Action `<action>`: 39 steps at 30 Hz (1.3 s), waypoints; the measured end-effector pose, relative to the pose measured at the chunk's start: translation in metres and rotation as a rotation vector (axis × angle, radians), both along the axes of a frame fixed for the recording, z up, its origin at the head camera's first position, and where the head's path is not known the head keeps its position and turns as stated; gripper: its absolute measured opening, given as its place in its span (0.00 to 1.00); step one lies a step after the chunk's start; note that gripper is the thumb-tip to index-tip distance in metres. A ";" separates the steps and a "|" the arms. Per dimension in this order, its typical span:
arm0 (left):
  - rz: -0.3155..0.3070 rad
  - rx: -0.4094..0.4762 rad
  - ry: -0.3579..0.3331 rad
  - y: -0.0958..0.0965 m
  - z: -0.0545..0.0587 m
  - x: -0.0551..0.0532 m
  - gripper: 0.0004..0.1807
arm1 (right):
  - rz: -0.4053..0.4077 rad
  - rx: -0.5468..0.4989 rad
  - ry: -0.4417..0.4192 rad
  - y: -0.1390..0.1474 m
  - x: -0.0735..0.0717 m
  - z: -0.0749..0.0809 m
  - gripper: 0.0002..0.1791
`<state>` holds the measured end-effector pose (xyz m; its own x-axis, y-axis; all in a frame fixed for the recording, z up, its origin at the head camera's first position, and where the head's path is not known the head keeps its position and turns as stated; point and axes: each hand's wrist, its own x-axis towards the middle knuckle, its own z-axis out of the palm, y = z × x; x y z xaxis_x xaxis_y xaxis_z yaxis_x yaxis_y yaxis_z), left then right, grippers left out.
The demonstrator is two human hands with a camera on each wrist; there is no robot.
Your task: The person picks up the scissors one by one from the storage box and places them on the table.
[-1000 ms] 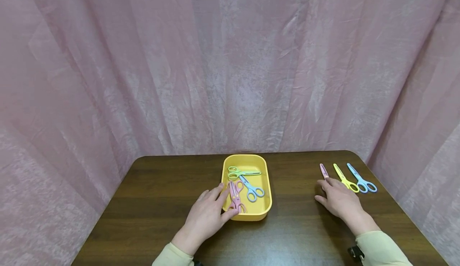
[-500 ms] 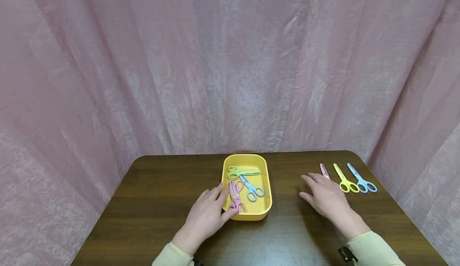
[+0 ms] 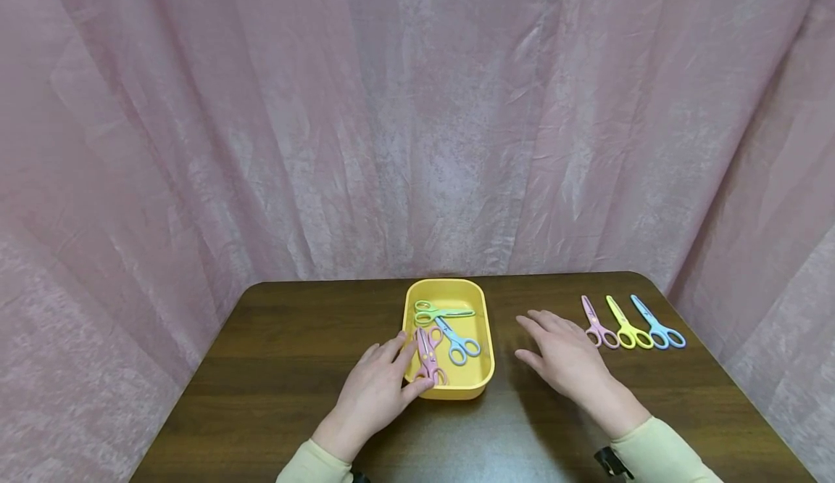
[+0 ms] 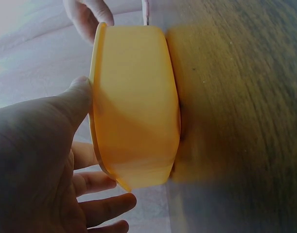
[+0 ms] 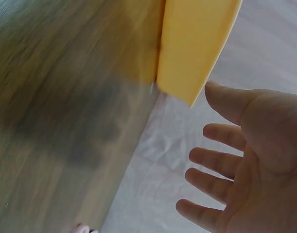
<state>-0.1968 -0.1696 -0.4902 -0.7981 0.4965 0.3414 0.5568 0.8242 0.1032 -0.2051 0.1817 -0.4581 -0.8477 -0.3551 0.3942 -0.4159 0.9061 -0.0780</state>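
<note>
Head view: the left hand (image 3: 375,394) rests relaxed fingers on a yellow rounded plastic bin's (image 3: 459,394) rim, nearest the pink plastic scissors (image 3: 427,352) inside; the empty, loose right hand (image 3: 562,351) hangs rightward. Between them, light-blue plastic scissors (image 3: 456,339) slant, loops rightward; beyond, green plastic scissors (image 3: 447,314) lie crosswise. Three scissors (image 3: 620,317) flank the right hand's right.

Plain pale green sleeves (image 3: 662,454), black gear (image 3: 612,463) beside the right cuff (image 3: 634,434)
The cloth runs smooth to the wrists. The gear is small and blocky, its details unclear; by the left cuff (image 3: 329,455) only a dark sliver (image 3: 360,478) shows.
</note>
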 end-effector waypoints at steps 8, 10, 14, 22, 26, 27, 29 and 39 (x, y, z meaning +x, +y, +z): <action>-0.009 0.008 0.019 0.000 0.001 0.000 0.40 | 0.054 -0.015 0.021 -0.026 0.000 0.005 0.33; -0.006 0.007 0.008 0.000 0.001 0.000 0.41 | 0.070 -0.018 0.025 -0.032 -0.001 0.005 0.33; 0.001 0.005 -0.005 0.000 0.001 0.000 0.41 | 0.100 -0.013 0.023 -0.044 -0.004 0.005 0.33; -0.003 0.020 0.009 0.000 0.000 -0.001 0.40 | 0.145 0.001 -0.004 -0.066 -0.010 0.006 0.32; -0.007 0.023 0.029 0.000 0.001 0.000 0.40 | 0.156 0.017 -0.027 -0.075 -0.013 0.005 0.32; -0.007 0.022 0.035 0.000 0.002 0.000 0.40 | 0.160 0.018 -0.031 -0.077 -0.013 0.005 0.32; -0.007 0.020 0.040 0.001 0.002 0.000 0.40 | 0.171 0.015 -0.036 -0.079 -0.013 0.003 0.32; -0.011 0.012 0.051 0.000 0.001 0.000 0.40 | 0.193 0.046 -0.059 -0.093 -0.019 0.000 0.30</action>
<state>-0.1964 -0.1701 -0.4889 -0.7742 0.5004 0.3876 0.5702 0.8172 0.0841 -0.2237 0.0887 -0.4579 -0.7830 -0.5300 0.3256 -0.5784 0.8130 -0.0675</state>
